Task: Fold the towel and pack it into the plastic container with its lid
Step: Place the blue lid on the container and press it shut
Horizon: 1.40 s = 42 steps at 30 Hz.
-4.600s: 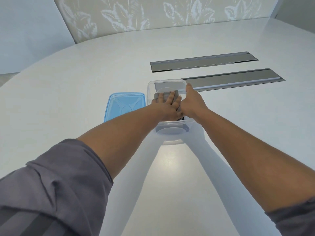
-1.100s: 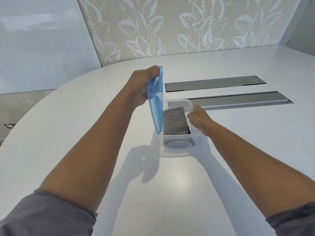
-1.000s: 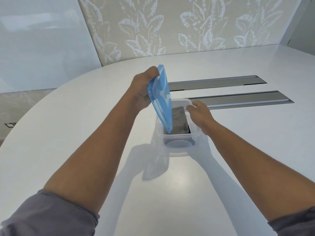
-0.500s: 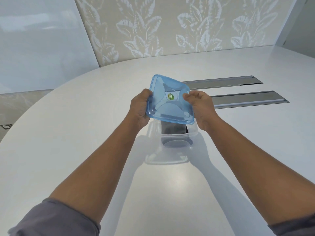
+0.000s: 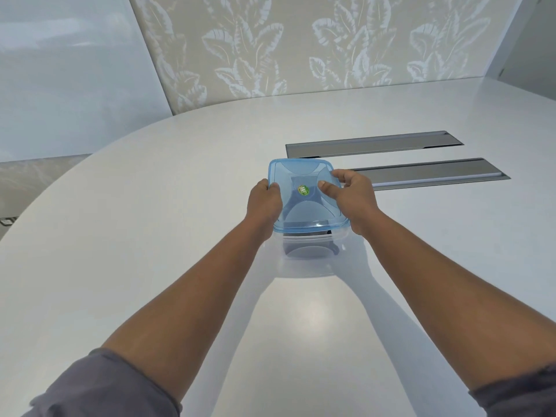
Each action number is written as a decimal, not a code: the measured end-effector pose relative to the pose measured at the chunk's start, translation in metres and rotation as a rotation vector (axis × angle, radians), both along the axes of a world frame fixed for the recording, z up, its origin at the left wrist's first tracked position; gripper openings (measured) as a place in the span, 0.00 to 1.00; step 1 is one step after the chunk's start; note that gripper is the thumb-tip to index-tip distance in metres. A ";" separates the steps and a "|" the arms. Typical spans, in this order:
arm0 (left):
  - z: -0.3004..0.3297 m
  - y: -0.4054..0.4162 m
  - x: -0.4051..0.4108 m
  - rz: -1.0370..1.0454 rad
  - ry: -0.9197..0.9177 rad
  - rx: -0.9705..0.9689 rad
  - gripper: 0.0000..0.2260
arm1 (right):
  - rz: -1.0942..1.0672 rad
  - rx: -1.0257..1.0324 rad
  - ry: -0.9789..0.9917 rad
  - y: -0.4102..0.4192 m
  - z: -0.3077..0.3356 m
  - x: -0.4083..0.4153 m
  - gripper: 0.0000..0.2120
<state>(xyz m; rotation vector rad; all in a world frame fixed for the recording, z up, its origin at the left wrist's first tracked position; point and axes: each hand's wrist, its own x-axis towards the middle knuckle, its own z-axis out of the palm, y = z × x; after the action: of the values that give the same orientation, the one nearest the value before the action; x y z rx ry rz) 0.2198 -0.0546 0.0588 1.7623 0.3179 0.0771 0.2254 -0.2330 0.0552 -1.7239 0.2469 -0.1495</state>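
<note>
Head view: the blue lid (image 5: 304, 176) is lying flat across the top of the clear container (image 5: 310, 260), which is standing on the white worktop (image 5: 150, 206) near its middle. Whether the lid is snapped shut all round cannot be told; its near edge is sitting level over the container rim. A round green sticker (image 5: 303, 190) is showing at the lid's centre.

The left hand (image 5: 264, 203) is gripping the lid's left edge, its fingers curling under and out of sight, thumb lying along the rim. The right hand (image 5: 352, 197) is holding the lid's right side, with the thumb (image 5: 326, 189) pressing down on top near the sticker and the other fingers (image 5: 341, 175) wrapping over the far right corner.

The towel (image 5: 307, 233), dark grey, is lying inside the container, showing through the lid and as a dark strip through the near wall.

Two long metal panels (image 5: 421, 173) are lying flush in the worktop beyond and right of the container. Grey sleeves (image 5: 102, 386) are showing at both lower corners. A wall (image 5: 301, 46) with a leaf pattern is standing behind the worktop.
</note>
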 end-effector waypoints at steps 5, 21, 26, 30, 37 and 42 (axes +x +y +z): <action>-0.009 -0.006 0.001 -0.008 0.052 0.069 0.12 | -0.007 -0.047 0.036 -0.001 -0.010 -0.003 0.27; -0.015 -0.002 -0.005 -0.126 0.010 0.211 0.12 | 0.165 -0.476 0.099 0.008 -0.008 -0.003 0.23; -0.024 0.001 -0.010 -0.153 -0.070 0.307 0.21 | 0.218 -0.707 0.088 0.011 -0.011 -0.011 0.13; -0.030 0.001 -0.006 -0.116 -0.094 0.334 0.21 | 0.198 -0.628 0.013 0.005 -0.024 -0.012 0.15; -0.032 0.003 -0.003 -0.274 -0.042 0.612 0.28 | 0.196 -0.557 -0.024 0.003 -0.026 -0.015 0.25; -0.017 0.004 0.002 -0.353 -0.080 1.146 0.30 | 0.253 -0.622 -0.011 0.004 -0.024 -0.015 0.27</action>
<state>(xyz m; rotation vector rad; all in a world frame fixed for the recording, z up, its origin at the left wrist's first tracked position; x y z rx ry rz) 0.2221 -0.0508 0.0415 2.9117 -0.1611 0.0809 0.2103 -0.2293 0.0315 -2.3530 -0.0387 -0.0493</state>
